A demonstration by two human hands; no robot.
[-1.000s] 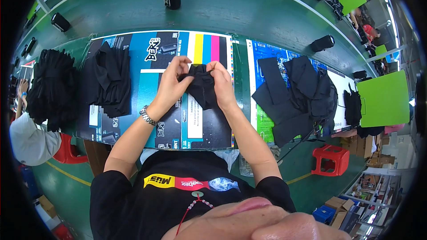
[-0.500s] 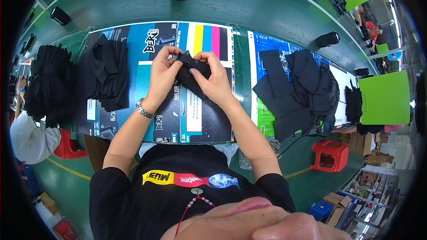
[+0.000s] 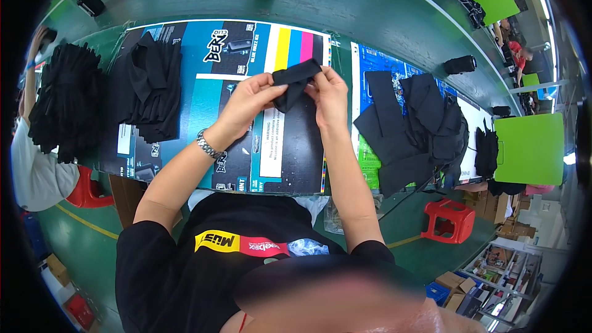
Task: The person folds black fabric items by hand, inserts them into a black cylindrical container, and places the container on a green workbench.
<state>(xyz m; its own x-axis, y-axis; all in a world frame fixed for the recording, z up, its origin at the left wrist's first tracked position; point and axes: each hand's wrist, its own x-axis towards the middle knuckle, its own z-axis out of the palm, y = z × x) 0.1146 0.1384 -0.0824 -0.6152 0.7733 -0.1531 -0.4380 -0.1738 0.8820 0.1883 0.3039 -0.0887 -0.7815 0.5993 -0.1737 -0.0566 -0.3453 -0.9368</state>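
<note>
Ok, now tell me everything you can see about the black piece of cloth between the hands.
The black piece of cloth looks matte, soft and plain, like woven fabric. Its upper part forms a flat band slanting up to the right, while a folded part hangs below it, narrowing downward. The left hand pinches its left end and the right hand its right end. It appears over the printed sheet, near the colour bars; whether it touches the sheet is unclear.

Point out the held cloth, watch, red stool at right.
Held cloth (image 3: pixel 297 73): head view, middle of its upper strip.
Watch (image 3: pixel 209 144): head view, metal band.
Red stool (image 3: pixel 456 211): head view, upper part.
</note>
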